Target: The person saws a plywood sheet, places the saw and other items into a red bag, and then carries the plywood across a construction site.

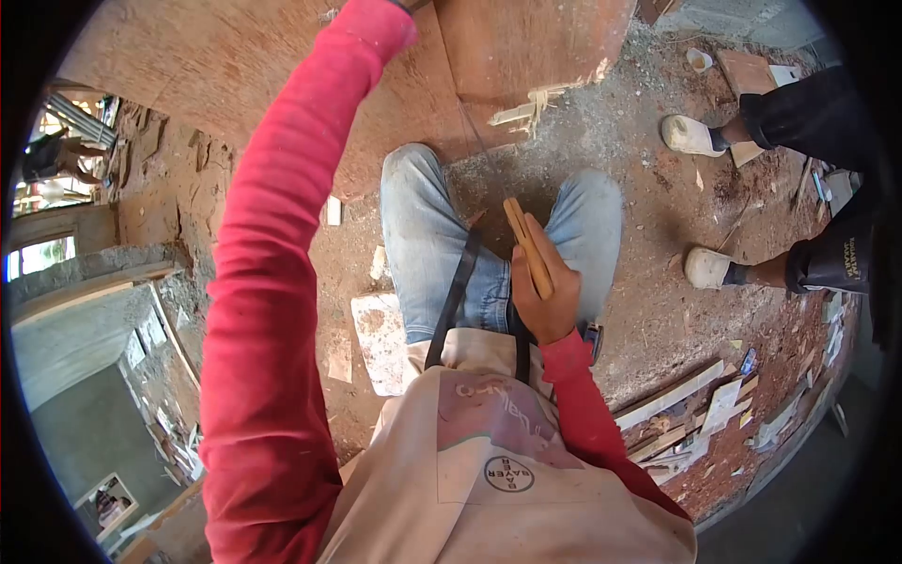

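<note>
My right hand (548, 289) is closed round a light wooden handle (528, 246), held slanting above my lap between my jeans-clad knees. My left arm in its red sleeve (282, 216) reaches up over a large brown plywood sheet (235, 70); its hand lies beyond the top edge of the view. Pale splinters (528, 113) stick out at the sheet's broken near edge. From the seam in the plywood, a thin dark line runs down towards my knees; what it is cannot be made out.
Another person in dark trousers (817, 113) and pale shoes (691, 135) stands at the right. Wood strips (672, 395) and debris litter the lower right. A whitish block (381, 343) lies beside my left leg. Further left are a low wall (94, 273) and another person (70, 160).
</note>
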The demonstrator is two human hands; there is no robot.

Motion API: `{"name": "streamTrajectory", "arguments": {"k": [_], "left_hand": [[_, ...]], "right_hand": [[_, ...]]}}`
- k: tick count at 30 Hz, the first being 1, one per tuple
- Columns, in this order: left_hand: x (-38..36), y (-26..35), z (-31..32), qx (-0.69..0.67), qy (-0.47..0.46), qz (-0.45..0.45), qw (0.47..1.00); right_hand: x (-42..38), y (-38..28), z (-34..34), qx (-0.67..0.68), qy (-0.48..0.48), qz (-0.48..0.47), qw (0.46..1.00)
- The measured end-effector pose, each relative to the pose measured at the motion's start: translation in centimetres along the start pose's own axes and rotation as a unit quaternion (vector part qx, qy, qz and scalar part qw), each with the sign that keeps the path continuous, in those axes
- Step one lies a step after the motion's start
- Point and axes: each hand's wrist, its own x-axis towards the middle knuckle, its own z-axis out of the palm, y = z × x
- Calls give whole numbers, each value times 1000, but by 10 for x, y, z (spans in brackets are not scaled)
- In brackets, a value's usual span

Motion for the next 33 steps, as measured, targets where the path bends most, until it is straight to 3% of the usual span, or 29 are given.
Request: {"name": "streamTrajectory", "arguments": {"k": [2, 6, 10, 12, 13, 15, 18, 22, 24, 25, 26, 27, 28, 30, 31, 33], "left_hand": [[5, 5, -2, 22, -51, -17, 998], [4, -1, -4, 65, -18, 3, 998], [8, 3, -9, 36, -21, 3, 999], [1, 18, -28, 42, -124, 16, 991], [-2, 25, -28, 51, -121, 15, 991], [-14, 48, -26, 39, -197, 60, 978], [-20, 70, -31, 16, -288, 58, 956], [-36, 80, -8, 34, -215, 60, 974], [-40, 81, 3, 12, -242, 49, 969], [-45, 81, 9, 33, -187, 54, 980], [-48, 80, 8, 30, -192, 50, 980], [-50, 79, 8, 21, -188, 46, 981], [-46, 77, 8, 12, -178, 44, 983], [-52, 76, 13, -2, -161, 40, 986], [-50, 73, 16, -4, -135, 39, 990], [-51, 76, 15, -27, -145, 30, 989]], "right_hand": [[34, 6, 21, 14, -9, -12, 1000], [133, 90, 107, -51, -5, 9, 999], [144, 93, 111, -17, 17, 10, 1000], [131, 92, 108, -16, 5, 60, 998], [131, 85, 105, -10, -7, 86, 996], [128, 85, 108, -4, -2, 77, 997], [114, 86, 108, 4, 3, 58, 998], [100, 95, 105, 43, 18, -11, 999], [107, 101, 98, 72, -30, 18, 997], [112, 100, 93, 115, -86, 93, 985], [112, 104, 90, 155, -140, 173, 962], [113, 126, 103, 128, -84, 70, 986], [110, 122, 103, 124, -83, 71, 986], [87, 86, 90, 20, 10, -40, 999], [65, 45, 62, -27, -41, 30, 998], [16, 28, 29, -16, -2, -25, 1000]]}}
